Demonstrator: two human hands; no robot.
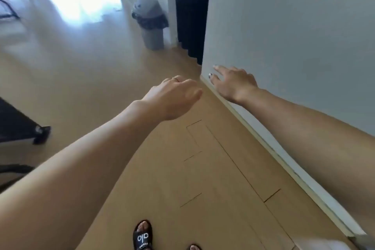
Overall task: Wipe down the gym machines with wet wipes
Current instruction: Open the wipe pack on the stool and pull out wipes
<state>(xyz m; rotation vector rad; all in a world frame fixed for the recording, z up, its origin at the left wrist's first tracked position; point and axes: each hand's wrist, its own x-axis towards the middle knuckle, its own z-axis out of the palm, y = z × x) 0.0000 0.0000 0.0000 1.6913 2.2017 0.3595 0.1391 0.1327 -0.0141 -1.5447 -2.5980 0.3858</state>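
Observation:
Both my arms reach forward over a light wooden floor (203, 168). My left hand (174, 95) hangs palm down with a thin ring on one finger, its fingers loosely curled and holding nothing. My right hand (233, 83) is stretched out close to the white wall (284, 36), fingers apart and empty. No wet wipe is in view. The dark foot of a gym machine (22, 128) shows at the left edge, well apart from both hands.
A grey swing-lid bin (150, 20) with a black liner stands ahead beside a dark curtained doorway (191, 10). The wall and its skirting board (274, 150) run along my right. My sandalled foot (143, 235) is at the bottom. Bright glare covers the far floor.

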